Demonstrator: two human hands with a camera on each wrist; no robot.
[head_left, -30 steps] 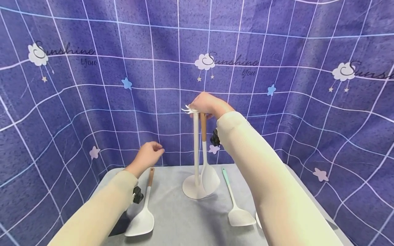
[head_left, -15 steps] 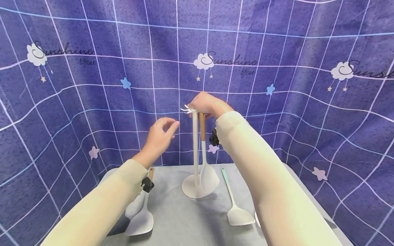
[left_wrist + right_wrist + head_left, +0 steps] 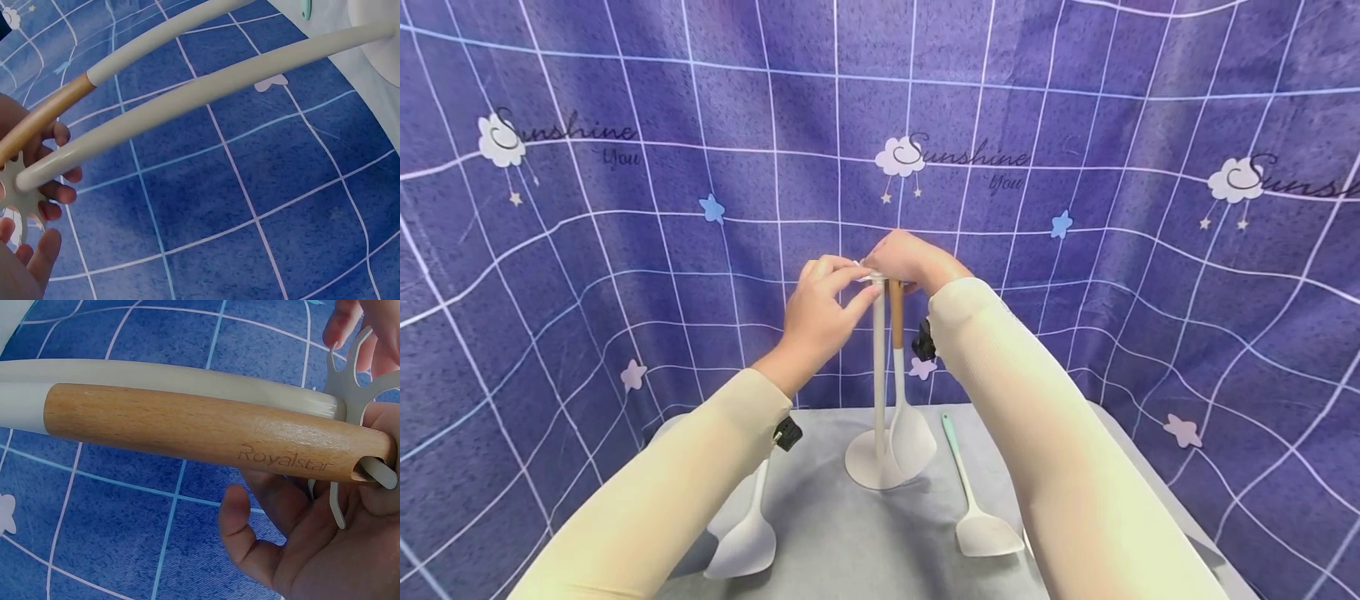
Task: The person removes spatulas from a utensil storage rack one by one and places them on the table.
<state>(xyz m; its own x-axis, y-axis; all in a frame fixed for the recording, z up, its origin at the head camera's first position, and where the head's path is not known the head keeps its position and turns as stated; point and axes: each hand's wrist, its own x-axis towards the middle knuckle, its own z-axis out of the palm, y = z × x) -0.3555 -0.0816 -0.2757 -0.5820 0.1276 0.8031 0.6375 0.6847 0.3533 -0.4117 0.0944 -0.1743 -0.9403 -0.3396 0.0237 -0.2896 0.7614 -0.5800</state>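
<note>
A white utensil stand (image 3: 879,358) rises from a round base, its crown of hooks (image 3: 24,194) at the top. From one hook hangs a white spatula (image 3: 913,442); in the right wrist view the hook passes through the hole in its wooden handle (image 3: 187,431). My right hand (image 3: 904,257) holds the crown from above, fingers curled beneath and behind it beside the handle's end. My left hand (image 3: 822,304) meets the crown from the left, its fingers over the hooks and the thumb just below, pinching the edge.
On the grey table (image 3: 827,533) lie another white spatula (image 3: 747,542) at left, partly behind my left sleeve, and a green-handled spatula (image 3: 981,529) at right. A white rim shows beside my right sleeve. A purple patterned curtain (image 3: 775,167) encloses the back and sides.
My left hand has risen from above the left spatula's handle to the stand's crown of hooks, moving right. My right hand and the hanging spatula have stayed in place.
</note>
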